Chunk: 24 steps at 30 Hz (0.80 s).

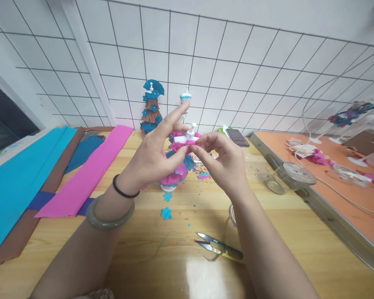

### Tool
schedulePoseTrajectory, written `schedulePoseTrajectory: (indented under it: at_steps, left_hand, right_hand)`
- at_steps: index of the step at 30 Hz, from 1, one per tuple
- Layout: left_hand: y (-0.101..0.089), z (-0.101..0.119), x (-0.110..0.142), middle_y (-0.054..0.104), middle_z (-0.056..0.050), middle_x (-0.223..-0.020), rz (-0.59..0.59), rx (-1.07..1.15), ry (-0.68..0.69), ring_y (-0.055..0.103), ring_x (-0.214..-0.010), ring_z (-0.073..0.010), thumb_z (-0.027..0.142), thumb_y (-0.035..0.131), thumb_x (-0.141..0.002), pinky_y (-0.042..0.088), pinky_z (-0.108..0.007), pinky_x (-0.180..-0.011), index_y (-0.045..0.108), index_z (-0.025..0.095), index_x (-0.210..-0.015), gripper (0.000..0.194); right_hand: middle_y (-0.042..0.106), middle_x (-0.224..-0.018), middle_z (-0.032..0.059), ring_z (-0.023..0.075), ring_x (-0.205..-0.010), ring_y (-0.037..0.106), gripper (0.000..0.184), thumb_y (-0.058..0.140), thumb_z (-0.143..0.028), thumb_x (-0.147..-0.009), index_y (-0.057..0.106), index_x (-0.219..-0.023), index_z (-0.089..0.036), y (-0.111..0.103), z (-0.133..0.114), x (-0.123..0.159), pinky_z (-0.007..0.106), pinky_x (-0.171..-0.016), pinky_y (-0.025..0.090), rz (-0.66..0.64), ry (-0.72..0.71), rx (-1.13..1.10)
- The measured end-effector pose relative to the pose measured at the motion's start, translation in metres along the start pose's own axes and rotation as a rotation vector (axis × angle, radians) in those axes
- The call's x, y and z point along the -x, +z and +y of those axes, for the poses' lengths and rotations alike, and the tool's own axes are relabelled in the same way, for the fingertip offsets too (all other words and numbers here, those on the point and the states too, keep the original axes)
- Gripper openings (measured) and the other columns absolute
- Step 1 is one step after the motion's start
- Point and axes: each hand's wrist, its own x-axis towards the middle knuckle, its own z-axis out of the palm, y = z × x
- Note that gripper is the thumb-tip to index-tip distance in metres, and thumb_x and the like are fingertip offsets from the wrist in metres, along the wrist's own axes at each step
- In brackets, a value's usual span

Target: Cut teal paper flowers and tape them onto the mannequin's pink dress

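A white mini mannequin [190, 133] with a round knob on top stands on the table, dressed in pink and blue crepe paper. My left hand [157, 153] reaches round its left side, index finger raised, thumb pressing the pink crepe paper [183, 146] at the top. From the right, my right hand [222, 160] pinches the same pink paper between thumb and fingertips. Under the hands the pink skirt [173, 178] shows, with blue pieces on it. Two blue paper flowers [166, 213] lie in front of the base. The far side of the paper is hidden.
Behind stand a brown-and-blue decorated figure [151, 110] and a white one [185, 98]. Crepe sheets, including a pink strip [90, 170], lie left. Thread snips [220, 247], a clear round container [294, 176] and a phone [237, 138] are right, beside an orange board [286, 145].
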Motion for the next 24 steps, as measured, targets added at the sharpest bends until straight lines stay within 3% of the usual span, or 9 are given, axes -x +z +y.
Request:
schedulePoseTrajectory:
  at_steps: [9,16,24]
  left_hand:
    - [0.002,-0.003,0.001,0.038,-0.001,-0.144,0.024,0.002,0.008,0.055,-0.115,-0.0257,0.036,0.053,-0.087,0.051,-0.044,-0.095,0.022,0.039,-0.141,0.062]
    - [0.001,-0.002,0.0,0.036,-0.001,-0.146,0.006,0.031,0.0,0.054,-0.115,-0.0259,0.035,0.052,-0.087,0.05,-0.045,-0.096,0.024,0.037,-0.141,0.061]
    - [-0.001,-0.015,0.002,0.054,-0.003,-0.126,0.032,0.087,-0.034,0.054,-0.113,-0.0238,0.038,0.046,-0.091,0.051,-0.044,-0.094,0.024,0.038,-0.141,0.055]
  right_hand:
    - [0.065,-0.079,0.0018,0.0125,-0.068,0.058,0.012,0.061,-0.03,-0.086,0.063,-0.088,-0.019,-0.001,0.003,0.001,0.028,-0.065,0.049,-0.081,0.171,-0.241]
    - [0.064,-0.081,0.0021,0.0121,-0.068,0.057,0.012,0.061,-0.03,-0.085,0.063,-0.089,-0.019,0.0,0.006,0.002,0.028,-0.065,0.049,-0.062,0.187,-0.274]
    - [0.064,-0.073,0.0,0.0122,-0.064,0.061,0.011,0.064,-0.03,-0.083,0.063,-0.087,-0.02,-0.002,-0.002,-0.003,0.027,-0.062,0.053,-0.032,0.262,-0.438]
